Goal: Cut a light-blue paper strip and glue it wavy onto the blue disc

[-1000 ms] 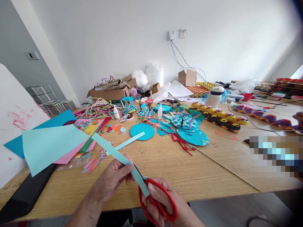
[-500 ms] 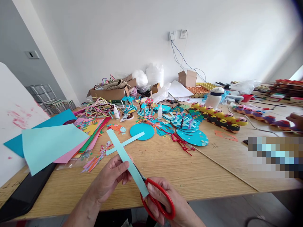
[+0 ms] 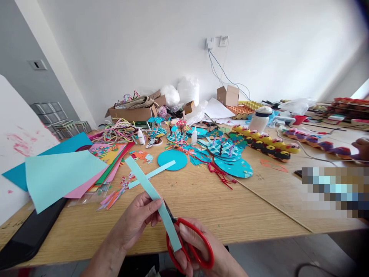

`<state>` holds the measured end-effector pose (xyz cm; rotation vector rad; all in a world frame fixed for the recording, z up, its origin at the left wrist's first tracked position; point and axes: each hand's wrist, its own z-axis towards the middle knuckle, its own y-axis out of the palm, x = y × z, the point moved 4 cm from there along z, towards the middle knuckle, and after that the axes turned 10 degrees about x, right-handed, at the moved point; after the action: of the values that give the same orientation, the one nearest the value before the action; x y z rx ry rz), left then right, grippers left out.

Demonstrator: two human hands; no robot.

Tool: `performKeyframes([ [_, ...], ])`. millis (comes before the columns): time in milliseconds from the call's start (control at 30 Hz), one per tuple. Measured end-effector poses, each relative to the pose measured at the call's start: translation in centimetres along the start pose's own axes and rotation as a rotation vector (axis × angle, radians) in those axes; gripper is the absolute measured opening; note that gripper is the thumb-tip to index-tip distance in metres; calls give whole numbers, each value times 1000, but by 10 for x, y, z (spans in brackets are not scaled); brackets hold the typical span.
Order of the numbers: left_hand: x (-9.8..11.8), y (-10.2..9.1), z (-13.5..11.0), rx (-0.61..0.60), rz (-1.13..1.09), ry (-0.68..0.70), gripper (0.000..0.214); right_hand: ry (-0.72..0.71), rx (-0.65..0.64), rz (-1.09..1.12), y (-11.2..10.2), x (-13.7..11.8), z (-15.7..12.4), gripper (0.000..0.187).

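Note:
My left hand (image 3: 145, 215) pinches a long light-turquoise paper strip (image 3: 141, 177) near its middle, thumb on top. The strip slants from upper left down towards my right hand (image 3: 198, 242), which grips red-handled scissors (image 3: 206, 250) with fingers through the loops. The dark blades lie partly behind the strip, so I cannot tell whether they are cutting into it. A second turquoise strip (image 3: 165, 168) lies on the table beyond, its upper end over a blue disc (image 3: 180, 159). To the left rests a large turquoise sheet (image 3: 60, 177) on other coloured papers.
Thin colourful paper scraps (image 3: 111, 198) lie left of my hands. Glue bottles (image 3: 141, 137), decorated blue discs (image 3: 233, 166) and painted egg-carton strips (image 3: 268, 144) stand farther back. A thin wooden stick (image 3: 273, 204) crosses the right side. Another person's hand (image 3: 361, 148) shows at the right edge.
The held strip has shifted slightly, its lower end now farther down across the scissor handle. My left hand has moved a little to the right along it; the scissor loops look slightly farther apart.

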<state>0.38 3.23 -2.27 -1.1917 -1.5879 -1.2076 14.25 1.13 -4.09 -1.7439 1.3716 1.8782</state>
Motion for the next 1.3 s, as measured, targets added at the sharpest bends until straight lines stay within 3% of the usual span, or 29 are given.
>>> performKeyframes([
  [533,-2,7,-1,-74,-33,-12,22,50,99,133,-1,10,-1,49],
  [933,-5,4,2,-44,-56,-28,23,-121,-4,145,2,4,7,46],
  [1300,-3,-4,2,-55,-87,33,21,-76,50,123,-4,8,7,43],
])
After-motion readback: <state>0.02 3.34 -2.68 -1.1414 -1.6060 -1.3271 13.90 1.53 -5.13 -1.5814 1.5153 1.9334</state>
